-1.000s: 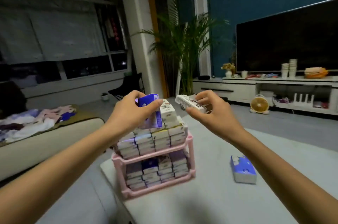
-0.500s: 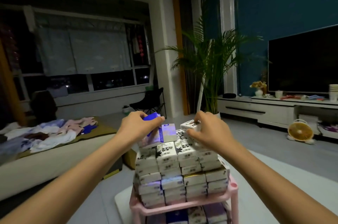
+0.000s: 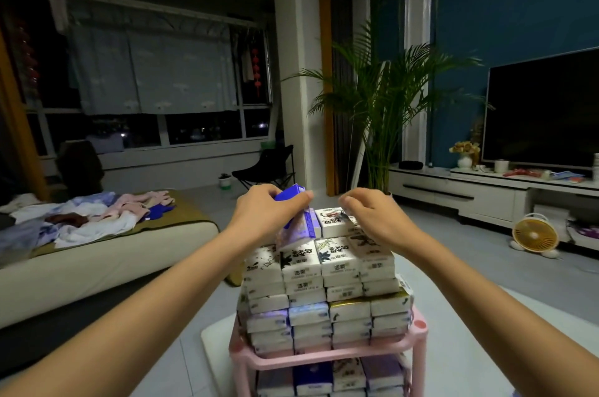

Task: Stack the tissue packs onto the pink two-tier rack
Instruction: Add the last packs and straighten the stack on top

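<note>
Left hand (image 3: 269,215) pinches a blue tissue pack (image 3: 293,198), thumb against fingers. The pack is tilted at the far-left corner of the pile (image 3: 324,270) on the upper tier of the pink two-tier rack (image 3: 324,357). The pack looks light and soft with a slick plastic wrap, so it squashes easily; I'd hold it across the short sides, gently. The pile is mostly white packs with ink-flower print, some purple and gold lower down, and rises well above the tier rim. The lower tier is packed too. Right hand (image 3: 376,218) is curled over a white pack (image 3: 334,218) at the top far side; can't tell if it grips. The rack sits at the white counter (image 3: 470,348) left edge.
</note>
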Demonstrator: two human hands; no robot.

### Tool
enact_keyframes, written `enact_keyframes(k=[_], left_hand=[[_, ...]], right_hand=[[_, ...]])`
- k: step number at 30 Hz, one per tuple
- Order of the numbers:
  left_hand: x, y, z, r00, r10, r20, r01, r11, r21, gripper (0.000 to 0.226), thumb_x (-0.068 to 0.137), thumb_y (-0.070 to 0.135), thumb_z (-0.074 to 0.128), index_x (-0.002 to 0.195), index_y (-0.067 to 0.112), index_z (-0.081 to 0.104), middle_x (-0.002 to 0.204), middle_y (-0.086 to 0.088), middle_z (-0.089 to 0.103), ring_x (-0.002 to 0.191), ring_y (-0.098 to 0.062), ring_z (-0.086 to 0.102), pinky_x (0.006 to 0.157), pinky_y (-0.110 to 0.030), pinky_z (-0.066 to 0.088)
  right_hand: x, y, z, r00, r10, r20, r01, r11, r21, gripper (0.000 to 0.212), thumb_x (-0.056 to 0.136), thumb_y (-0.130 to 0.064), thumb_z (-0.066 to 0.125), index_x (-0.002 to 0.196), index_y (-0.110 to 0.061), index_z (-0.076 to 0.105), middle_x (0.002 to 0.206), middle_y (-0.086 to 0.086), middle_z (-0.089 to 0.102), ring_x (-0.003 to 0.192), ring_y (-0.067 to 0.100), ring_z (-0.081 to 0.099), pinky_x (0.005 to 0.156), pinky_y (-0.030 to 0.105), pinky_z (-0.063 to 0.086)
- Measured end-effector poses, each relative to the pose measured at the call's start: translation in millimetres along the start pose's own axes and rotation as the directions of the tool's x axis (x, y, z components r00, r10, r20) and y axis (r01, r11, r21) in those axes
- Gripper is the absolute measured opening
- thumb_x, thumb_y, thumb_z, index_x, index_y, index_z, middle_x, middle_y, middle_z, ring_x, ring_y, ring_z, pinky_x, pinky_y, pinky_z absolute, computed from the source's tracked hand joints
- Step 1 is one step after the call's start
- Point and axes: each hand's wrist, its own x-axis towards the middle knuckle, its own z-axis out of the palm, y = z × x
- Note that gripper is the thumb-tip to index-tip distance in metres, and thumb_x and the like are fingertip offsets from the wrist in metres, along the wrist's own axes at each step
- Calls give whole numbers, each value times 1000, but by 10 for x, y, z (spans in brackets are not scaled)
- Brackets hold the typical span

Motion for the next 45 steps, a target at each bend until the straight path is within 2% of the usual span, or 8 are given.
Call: enact_keyframes(k=[4,10,15,24,27,33,37,45], left_hand=[[42,149,95,1000,11,16,-11,1000,-21,51,78,57,60,85,7,60,77,-4,59,68,-13,53,58,-23,41],[216,420,263,995,-31,96,33,999,-21,44,82,52,57,79,9,54,47,0,56,44,-11,49,44,-18,34],[326,319,141,996,48,72,-56,992,111,51,95,55,27,83,13,54,85,-7,53,86,-24,51,68,-26,34],[219,-590,-74,953,-297,56,302,929,-213,41,100,40,28,111,11,55,120,-10,50,107,-25,48,83,-27,26],[153,-604,-20,982,-181,-63,167,970,-175,31,101,34,30,85,21,53,108,-3,48,93,-19,48,81,-24,26],[76,-605,58,993,-89,-72,72,975,-208,43,101,30,29,133,7,46,135,-4,49,119,-17,44,93,-22,30],[24,-637,24,982,-121,-143,61,929,-365,32,102,27,28,98,19,59,98,11,55,104,-12,43,77,-12,35],[-104,-684,-147,981,0,-194,-58,954,-293,37,101,21,30,130,12,51,140,-1,46,122,-5,37,89,-15,26]], right_hand=[[-136,-172,-242,982,-86,171,3,900,437,52,85,-11,62,130,-29,45,124,-4,55,105,8,56,81,19,47],[-163,-356,-347,970,-122,211,11,886,464,51,87,-9,59,131,-31,43,110,6,56,89,13,63,65,20,55],[37,-149,-392,979,153,138,-205,771,603,53,86,1,58,133,-17,42,115,22,57,86,24,62,53,21,54],[68,166,-325,905,398,152,-418,755,506,42,88,-5,57,128,-12,46,116,15,52,83,18,60,53,24,48],[-40,-10,-318,917,363,165,-393,752,530,30,88,-6,58,116,-10,51,112,17,55,81,21,63,49,23,50],[-294,-539,-127,936,246,252,-351,717,602,23,86,-5,60,109,-5,54,109,20,56,72,22,61,43,19,49],[-356,-744,94,913,227,338,-384,753,533,23,86,-5,61,108,-5,55,111,26,58,75,24,61,43,20,50],[-323,-833,189,905,266,332,-411,751,517,17,87,-12,62,99,-3,54,100,18,61,62,18,66,49,20,53]])
